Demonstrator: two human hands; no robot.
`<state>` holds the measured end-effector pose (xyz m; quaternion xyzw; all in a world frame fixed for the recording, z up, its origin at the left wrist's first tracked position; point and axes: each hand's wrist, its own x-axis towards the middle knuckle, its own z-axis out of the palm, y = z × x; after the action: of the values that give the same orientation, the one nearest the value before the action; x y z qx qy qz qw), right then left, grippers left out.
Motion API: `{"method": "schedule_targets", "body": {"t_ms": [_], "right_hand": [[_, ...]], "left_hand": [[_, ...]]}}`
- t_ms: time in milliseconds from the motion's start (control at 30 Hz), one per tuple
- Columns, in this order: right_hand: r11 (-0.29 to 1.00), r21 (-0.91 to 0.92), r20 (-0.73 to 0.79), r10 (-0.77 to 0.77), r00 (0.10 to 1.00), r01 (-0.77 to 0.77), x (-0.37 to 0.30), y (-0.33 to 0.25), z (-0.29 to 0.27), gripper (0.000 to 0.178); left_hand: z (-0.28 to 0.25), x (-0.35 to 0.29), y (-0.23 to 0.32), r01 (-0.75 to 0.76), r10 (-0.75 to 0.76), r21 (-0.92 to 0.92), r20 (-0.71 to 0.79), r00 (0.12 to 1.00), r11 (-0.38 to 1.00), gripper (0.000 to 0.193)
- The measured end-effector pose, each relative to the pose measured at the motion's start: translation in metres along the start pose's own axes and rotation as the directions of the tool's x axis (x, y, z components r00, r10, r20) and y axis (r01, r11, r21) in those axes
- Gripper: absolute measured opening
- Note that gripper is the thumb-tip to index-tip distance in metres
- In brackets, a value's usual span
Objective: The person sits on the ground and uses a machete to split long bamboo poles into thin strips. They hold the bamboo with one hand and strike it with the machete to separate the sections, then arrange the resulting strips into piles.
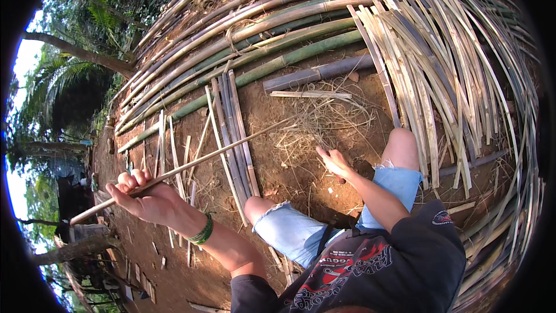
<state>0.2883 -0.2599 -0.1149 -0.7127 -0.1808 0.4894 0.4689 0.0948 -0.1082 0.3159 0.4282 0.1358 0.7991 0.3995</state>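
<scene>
My left hand (149, 202) is raised at the left, its fingers curled around a long, thin bamboo strip (231, 146). The strip slants from beyond my wrist, at lower left, up to the middle of the view, where its far tip is over a heap of shavings (307, 130). A green band circles my left wrist. My right hand (335, 163) is in front of my knees, fingers closed and the index finger reaching forward. Beneath it a rounded brown handle end (340, 180) sticks out; the rest of what it grips is hidden. My right hand does not touch the strip.
Long bamboo poles (289, 58) lie across the ground ahead. A big pile of split bamboo strips (428, 69) spreads on the right, beside my knee. A few narrow poles (234, 133) lie at left of my knees. Trees (81, 52) stand at far left.
</scene>
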Motion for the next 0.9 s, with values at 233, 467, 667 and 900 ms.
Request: {"method": "schedule_targets", "body": {"t_ms": [233, 467, 667, 900], "right_hand": [[0.925, -0.021, 0.143, -0.373, 0.916, 0.380, -0.090, -0.047, 0.037, 0.061], [0.862, -0.160, 0.105, -0.469, 0.877, 0.480, -0.026, -0.005, 0.036, 0.060], [0.976, -0.206, 0.035, -0.070, 0.997, 0.076, -0.011, 0.006, 0.012, 0.078], [0.994, -0.085, 0.035, 0.068, 0.997, -0.065, 0.013, 0.035, 0.022, 0.076]], "left_hand": [[-0.001, -0.054, 0.014, -0.008, -0.001, 0.131, 0.072, 0.997, 0.991, 0.044], [-0.009, -0.043, 0.012, 0.004, -0.010, 0.084, 0.078, 0.997, 0.996, 0.045], [-0.004, -0.043, 0.009, 0.010, -0.016, 0.117, 0.053, 0.998, 0.993, 0.047], [0.003, -0.033, -0.002, 0.005, -0.007, 0.109, 0.014, 1.000, 0.994, 0.047]]}}
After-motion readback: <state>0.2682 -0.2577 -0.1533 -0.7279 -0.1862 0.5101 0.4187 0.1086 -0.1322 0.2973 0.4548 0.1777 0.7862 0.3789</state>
